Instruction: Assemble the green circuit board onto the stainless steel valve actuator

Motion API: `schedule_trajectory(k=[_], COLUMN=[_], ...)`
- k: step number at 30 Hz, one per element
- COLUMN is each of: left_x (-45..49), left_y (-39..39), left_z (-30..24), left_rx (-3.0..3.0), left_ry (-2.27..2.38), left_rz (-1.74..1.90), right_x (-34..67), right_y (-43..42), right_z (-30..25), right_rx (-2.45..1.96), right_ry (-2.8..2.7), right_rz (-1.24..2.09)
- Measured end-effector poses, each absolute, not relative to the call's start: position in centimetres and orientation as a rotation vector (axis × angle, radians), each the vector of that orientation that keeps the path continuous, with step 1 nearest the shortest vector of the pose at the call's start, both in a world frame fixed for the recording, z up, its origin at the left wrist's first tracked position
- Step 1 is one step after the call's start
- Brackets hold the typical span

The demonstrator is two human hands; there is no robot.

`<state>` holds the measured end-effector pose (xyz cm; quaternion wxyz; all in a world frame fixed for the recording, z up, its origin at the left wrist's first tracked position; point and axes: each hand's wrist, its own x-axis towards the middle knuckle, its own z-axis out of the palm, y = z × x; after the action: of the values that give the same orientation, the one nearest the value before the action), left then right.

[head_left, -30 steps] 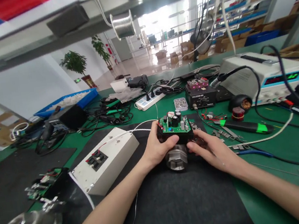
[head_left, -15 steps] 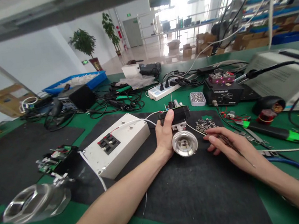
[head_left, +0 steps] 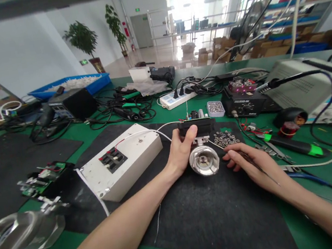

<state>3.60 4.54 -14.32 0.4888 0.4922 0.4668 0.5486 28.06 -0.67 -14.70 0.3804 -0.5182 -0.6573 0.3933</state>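
My left hand [head_left: 180, 152] grips a small lamp assembly: a black housing [head_left: 196, 127] carrying a circuit board on top, with a shiny metal reflector cup [head_left: 204, 160] facing me. It rests on the black mat [head_left: 204, 214]. My right hand [head_left: 250, 166] lies on the mat just right of the reflector, fingers curled and pointing left, with thin metal tweezers [head_left: 261, 168] lying along them. A pile of small metal washers [head_left: 226, 138] sits just behind my right hand. A white wire runs from the housing to the white switch box [head_left: 121, 160].
A soldering station [head_left: 244, 104], bench power supply [head_left: 313, 86], green-handled tool [head_left: 297, 146], power strip [head_left: 177, 97] and tangled cables lie behind. At left sit a second board assembly [head_left: 48, 179] and a clear lens [head_left: 17, 236]. A tin of small parts [head_left: 215, 108] stands nearby.
The assembly was tipped from board-up to reflector facing me. My right hand let go of it and now rests on the mat beside it. The camera view tilted up slightly.
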Motion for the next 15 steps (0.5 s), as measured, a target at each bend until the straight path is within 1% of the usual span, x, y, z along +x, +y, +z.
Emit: schedule_trajectory(k=[7,11,15], left_x=[3.8,4.0,4.4], left_y=[5.0,5.1,5.0], left_z=[-14.5,-14.1,-13.8], left_rx=[1.141,1.128,1.168], left_ry=[1.085,1.067,1.078], left_rz=[1.325,1.297,1.257], right_x=[27.7,27.6,27.0], right_y=[-0.1,0.9,0.4], right_z=[-14.3,-14.5,-14.9], right_rx=[-1.338,-1.389,-1.283], right_ry=[-1.768,-1.7,-1.753], right_rz=[0.943,0.926,0.877])
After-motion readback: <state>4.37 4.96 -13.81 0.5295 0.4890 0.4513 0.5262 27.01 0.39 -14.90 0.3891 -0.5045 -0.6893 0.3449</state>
